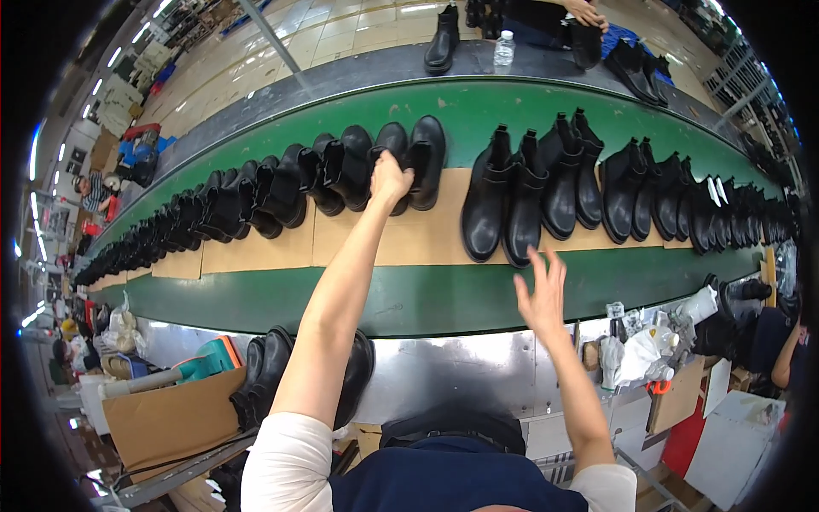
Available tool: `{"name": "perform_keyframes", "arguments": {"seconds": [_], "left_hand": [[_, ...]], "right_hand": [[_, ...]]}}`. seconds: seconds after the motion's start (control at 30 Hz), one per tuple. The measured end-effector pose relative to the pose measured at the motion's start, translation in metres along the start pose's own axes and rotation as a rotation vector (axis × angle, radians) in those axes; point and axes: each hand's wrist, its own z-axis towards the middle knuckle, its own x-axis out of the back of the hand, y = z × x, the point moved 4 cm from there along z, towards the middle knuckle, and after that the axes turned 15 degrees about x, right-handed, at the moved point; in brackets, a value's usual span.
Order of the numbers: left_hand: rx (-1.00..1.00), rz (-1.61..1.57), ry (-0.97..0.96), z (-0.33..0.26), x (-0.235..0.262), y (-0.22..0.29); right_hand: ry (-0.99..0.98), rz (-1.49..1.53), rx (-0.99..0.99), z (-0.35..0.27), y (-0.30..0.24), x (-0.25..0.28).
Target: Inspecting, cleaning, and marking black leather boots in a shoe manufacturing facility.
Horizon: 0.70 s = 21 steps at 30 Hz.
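My left hand (389, 177) reaches across the green conveyor belt (426, 294) and grips a black ankle boot (394, 141) lying on a strip of cardboard sheets (426, 230). A second boot (426, 160) lies just right of it. My right hand (541, 294) hovers with fingers spread, holding nothing, just below a pair of upright black boots (503, 205). More black boots line the cardboard to both sides.
A metal ledge (461, 367) runs along the belt's near edge, with black boots (269, 375) and a cardboard box (171, 418) below it. Rags and small tools (640, 346) sit at the right. Another person's hand (587, 13), a boot (443, 38) and a water bottle (504, 48) are across the belt.
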Motion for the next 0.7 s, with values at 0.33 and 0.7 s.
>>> {"name": "perform_keyframes", "arguments": {"seconds": [0.33, 0.7], "left_hand": [[-0.396, -0.263, 0.347, -0.112, 0.015, -0.103], [-0.223, 0.320, -0.212, -0.014, 0.043, -0.052]], "right_hand": [[-0.081, -0.308, 0.413, 0.142, -0.014, -0.088], [0.106, 1.636, -1.387, -0.046, -0.048, -0.267]]}}
